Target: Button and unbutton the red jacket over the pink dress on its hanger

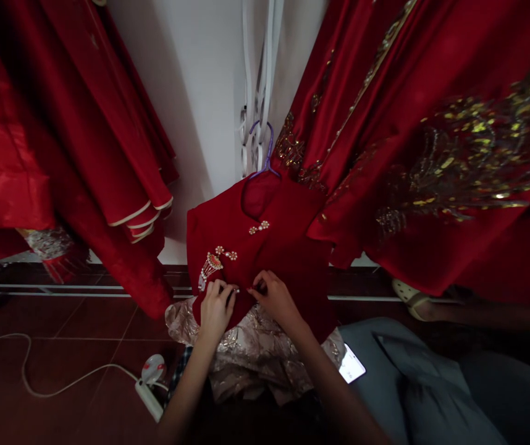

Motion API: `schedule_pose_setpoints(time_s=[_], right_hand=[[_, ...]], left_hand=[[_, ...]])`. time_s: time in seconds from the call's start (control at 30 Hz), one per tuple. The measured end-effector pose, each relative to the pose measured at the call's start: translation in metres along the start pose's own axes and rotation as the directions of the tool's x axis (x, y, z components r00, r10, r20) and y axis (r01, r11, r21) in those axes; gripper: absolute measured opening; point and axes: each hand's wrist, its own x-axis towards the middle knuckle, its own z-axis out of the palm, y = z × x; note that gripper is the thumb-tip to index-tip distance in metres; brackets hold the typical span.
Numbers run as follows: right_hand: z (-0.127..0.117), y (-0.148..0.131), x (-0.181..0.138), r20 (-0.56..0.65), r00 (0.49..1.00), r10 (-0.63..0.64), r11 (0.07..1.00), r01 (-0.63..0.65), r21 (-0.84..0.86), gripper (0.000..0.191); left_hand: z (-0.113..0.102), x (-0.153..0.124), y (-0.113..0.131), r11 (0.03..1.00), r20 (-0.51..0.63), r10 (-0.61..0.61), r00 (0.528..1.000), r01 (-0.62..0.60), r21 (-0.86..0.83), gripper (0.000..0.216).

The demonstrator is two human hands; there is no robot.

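Observation:
A dark red top (293, 228) hangs on a purple hanger (267, 157) in front of me. On its front sit pearl flower fasteners (259, 227) and a fan-shaped beaded ornament (210, 266) with dangling strands. My left hand (217, 304) is closed in a pinch on the top's lower front, just below the ornament, with a small shiny bit at its fingertips. To its right, my right hand (272, 293) pinches the cloth near the front opening. Fine detail between the fingertips is too small to make out. Below the hem spreads a pale pink, shiny fabric (265, 349).
Red garments hang at left (93, 123) and a sequinned red garment (469, 161) at right. A lit phone (352, 364) lies beside a person's grey-clothed leg (385, 371). A power strip (149, 398) with its white cable (61, 389) rests on the tiled floor.

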Motion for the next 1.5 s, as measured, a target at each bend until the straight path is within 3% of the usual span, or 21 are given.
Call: schedule_pose_setpoints(time_s=[0.13, 0.23, 0.4, 0.6, 0.73, 1.0, 1.33, 1.5], right_hand=[[0.001, -0.012, 0.0, 0.009, 1.0, 0.01, 0.983, -0.011, 0.186, 0.013], [0.002, -0.023, -0.001, 0.045, 0.998, 0.032, 0.938, -0.046, 0.345, 0.019], [0.007, -0.031, -0.003, -0.044, 0.99, 0.134, 0.893, -0.101, 0.438, 0.021], [0.008, -0.03, -0.003, -0.022, 0.992, 0.123, 0.9, -0.102, 0.423, 0.021], [0.009, -0.031, -0.004, -0.057, 0.991, 0.118, 0.906, -0.084, 0.415, 0.02], [0.013, -0.029, -0.006, -0.062, 0.997, 0.045, 0.927, -0.019, 0.374, 0.012], [0.017, -0.024, -0.006, -0.091, 0.995, -0.039, 0.94, 0.067, 0.335, 0.012], [0.006, -0.019, -0.001, 0.031, 0.999, -0.016, 0.96, 0.007, 0.28, 0.015]], left_hand=[[0.006, 0.014, -0.011, 0.998, -0.044, -0.04, 0.998, 0.037, -0.06, 0.017], [-0.001, 0.025, -0.011, 0.986, -0.075, -0.106, 0.991, 0.095, -0.138, 0.014], [-0.021, 0.023, 0.005, 0.951, 0.004, -0.111, 0.994, 0.107, -0.291, 0.011], [-0.022, 0.014, 0.009, 0.806, 0.067, -0.229, 0.971, 0.227, -0.547, 0.015], [-0.019, 0.017, 0.004, 0.736, 0.126, -0.194, 0.973, 0.23, -0.637, 0.021], [-0.022, 0.015, 0.008, 0.764, 0.097, -0.259, 0.961, 0.265, -0.588, 0.021], [-0.018, 0.016, 0.004, 0.707, 0.161, -0.228, 0.96, 0.277, -0.65, 0.015], [-0.008, 0.012, 0.004, 0.771, 0.015, -0.248, 0.969, 0.207, -0.602, 0.024]])
